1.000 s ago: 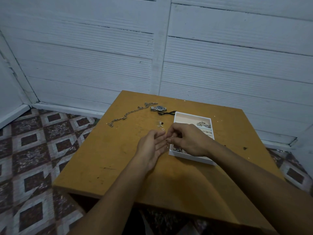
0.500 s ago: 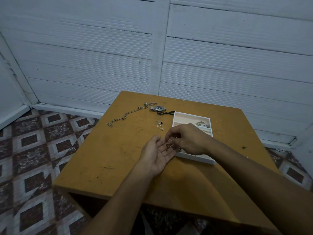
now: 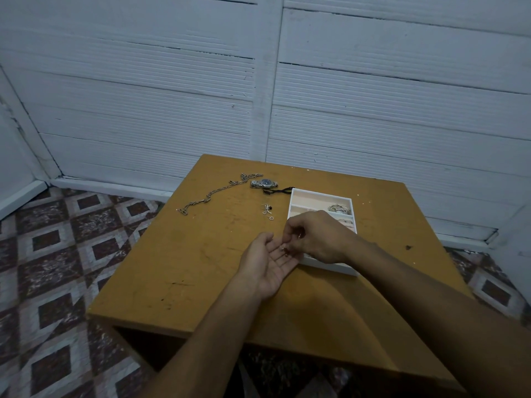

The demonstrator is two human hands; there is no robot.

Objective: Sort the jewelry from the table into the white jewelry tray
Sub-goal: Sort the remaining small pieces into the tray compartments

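jewelry bits [image 3: 284, 251] rest on the flat, upturned left hand [image 3: 268, 265]; right hand [image 3: 316, 239] seemingly pinches one, next drop it rightward into the white jewelry tray [image 3: 336, 268].

A scuffed orange-brown table [image 3: 186, 268] is standing before far white ribbed wall panels [image 3: 129, 96]; patterned maroon-and-white floor tiles [image 3: 51, 254] are showing dimly left and right.
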